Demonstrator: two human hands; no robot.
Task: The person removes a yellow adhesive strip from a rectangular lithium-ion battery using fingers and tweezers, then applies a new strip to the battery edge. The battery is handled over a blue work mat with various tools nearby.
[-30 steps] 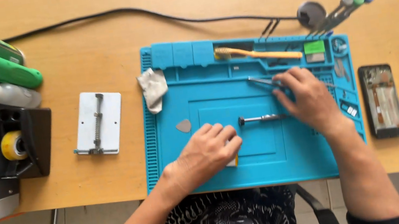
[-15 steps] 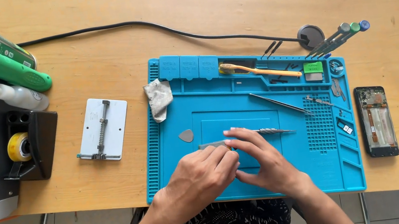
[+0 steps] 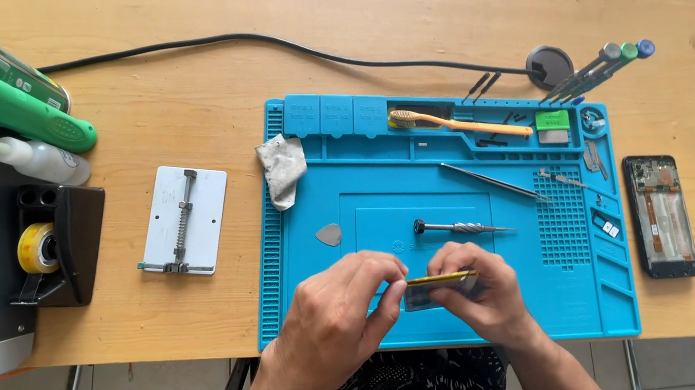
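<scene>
Over the near edge of a blue ribbed rubber mat (image 3: 311,257) on a pale wooden desk (image 3: 169,140), a person's two bare hands meet around a small flat part (image 3: 440,281) with a thin yellow edge. The left hand (image 3: 340,318) pinches the part's left end between thumb and fingertips; the right hand (image 3: 481,290) closes its grip on the other end, so the part spans the gap between them, held level just above the mat. What lies beneath the yellow edge is dark and too small to tell.

Just beyond the hands, a slim metal screwdriver (image 3: 458,225) with a round black cap lies on the mat's smooth centre panel, apart from both grips. Farther out, thin steel tweezers (image 3: 491,182) lie at a slant. To the left of the left hand rests a grey teardrop pick (image 3: 329,235), and beyond it a crumpled grey cloth (image 3: 282,168) overlaps the mat's rim. A toothbrush (image 3: 458,123) with an orange handle lies in the mat's far tray.

To the right of the right hand, off the mat, an opened phone (image 3: 659,213) lies flat, its inner parts showing. Well to the left of the left hand sit a white rectangular holder plate (image 3: 184,219) with a metal rail, a black stand holding a yellow tape roll (image 3: 37,249), a clear needle-tip bottle (image 3: 41,160) and a green cylindrical tool (image 3: 23,113). A black cable (image 3: 294,44) curves across the far desk.
</scene>
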